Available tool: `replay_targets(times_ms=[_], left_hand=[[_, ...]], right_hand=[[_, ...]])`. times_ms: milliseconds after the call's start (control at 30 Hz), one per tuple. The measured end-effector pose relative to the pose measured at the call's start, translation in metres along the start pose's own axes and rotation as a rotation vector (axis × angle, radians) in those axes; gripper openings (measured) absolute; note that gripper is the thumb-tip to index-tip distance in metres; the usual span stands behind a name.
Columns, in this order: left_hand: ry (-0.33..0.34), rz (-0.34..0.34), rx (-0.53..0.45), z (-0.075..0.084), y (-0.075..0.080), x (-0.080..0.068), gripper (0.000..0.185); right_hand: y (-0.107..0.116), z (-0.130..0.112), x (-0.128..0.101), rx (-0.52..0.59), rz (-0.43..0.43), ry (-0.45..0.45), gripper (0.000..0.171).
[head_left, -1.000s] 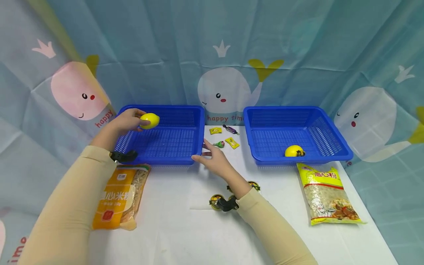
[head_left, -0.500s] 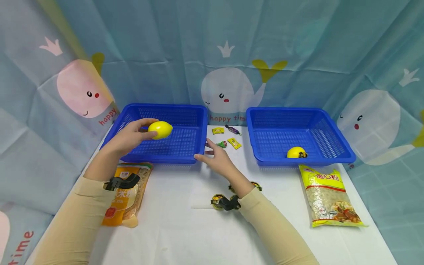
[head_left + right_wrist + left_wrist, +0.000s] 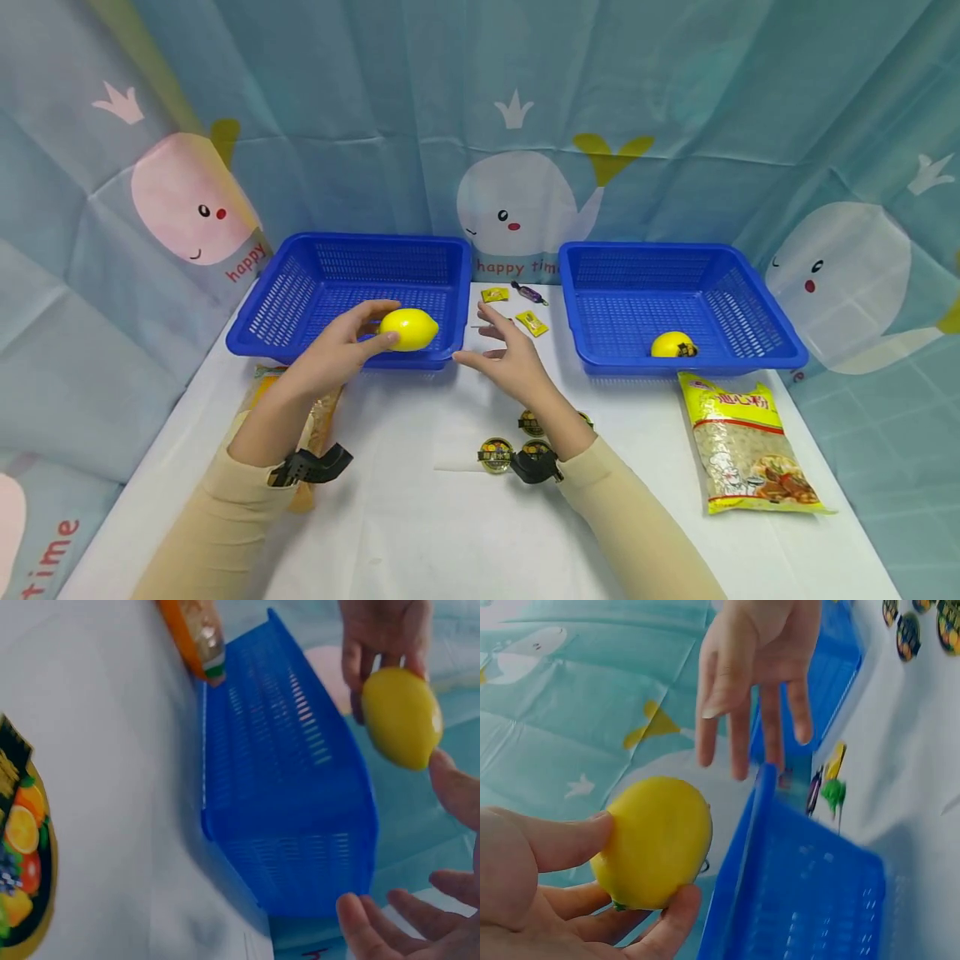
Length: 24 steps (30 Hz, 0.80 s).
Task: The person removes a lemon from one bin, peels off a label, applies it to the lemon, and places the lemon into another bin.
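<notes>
Carrying the lemon [image 3: 408, 329] rightward since the earlier frames, the left hand [image 3: 337, 354] has brought it from the far left corner of the left basket [image 3: 300, 292] to that basket's near right rim, fingers and thumb curled round the fruit; the left wrist view shows thumb above and fingertips under its smooth, glossy oval. The orange noodle packet [image 3: 322, 417] lies mostly hidden under the left forearm, where before it showed whole. The left basket is blue plastic lattice, rectangular with sloped walls and a rolled lip. The right hand [image 3: 506, 358] has lifted off the basket's corner and hovers just beside the lemon, fingers spread and straight, holding nothing. Beyond it, small wrapped candies [image 3: 528, 321] lie on the white cloth in the lane between the baskets; three round printed discs [image 3: 497, 454] sit by the right wrist. The right basket [image 3: 750, 292], same make, holds a second lemon [image 3: 672, 344] against its near wall. A crinkly yellow noodle bag [image 3: 738, 446] lies in front of it, near the table's right edge.
</notes>
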<state>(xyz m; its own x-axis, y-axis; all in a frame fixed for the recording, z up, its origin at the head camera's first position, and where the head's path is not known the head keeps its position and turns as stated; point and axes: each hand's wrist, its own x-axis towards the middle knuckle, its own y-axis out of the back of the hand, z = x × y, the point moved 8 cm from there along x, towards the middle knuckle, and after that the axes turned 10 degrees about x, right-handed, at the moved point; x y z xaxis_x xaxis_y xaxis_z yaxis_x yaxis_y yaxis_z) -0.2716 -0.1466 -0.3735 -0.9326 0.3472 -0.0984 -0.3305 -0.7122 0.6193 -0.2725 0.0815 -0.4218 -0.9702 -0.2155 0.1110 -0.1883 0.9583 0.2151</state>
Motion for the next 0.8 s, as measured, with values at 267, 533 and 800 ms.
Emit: replay_targets(times_ms=[267, 533, 800], left_hand=[[-0.019, 0.025, -0.07, 0.018, -0.033, -0.009, 0.049], [-0.102, 0.056, -0.174, 0.04, -0.069, -0.009, 0.047], [-0.152, 0.134, -0.243, 0.056, -0.107, -0.002, 0.064]], right_hand=[[0.001, -0.019, -0.025, 0.125, -0.047, 0.103, 0.072], [0.014, -0.025, -0.045, 0.221, -0.034, 0.123, 0.056], [0.048, -0.011, -0.058, 0.205, 0.061, 0.141, 0.048]])
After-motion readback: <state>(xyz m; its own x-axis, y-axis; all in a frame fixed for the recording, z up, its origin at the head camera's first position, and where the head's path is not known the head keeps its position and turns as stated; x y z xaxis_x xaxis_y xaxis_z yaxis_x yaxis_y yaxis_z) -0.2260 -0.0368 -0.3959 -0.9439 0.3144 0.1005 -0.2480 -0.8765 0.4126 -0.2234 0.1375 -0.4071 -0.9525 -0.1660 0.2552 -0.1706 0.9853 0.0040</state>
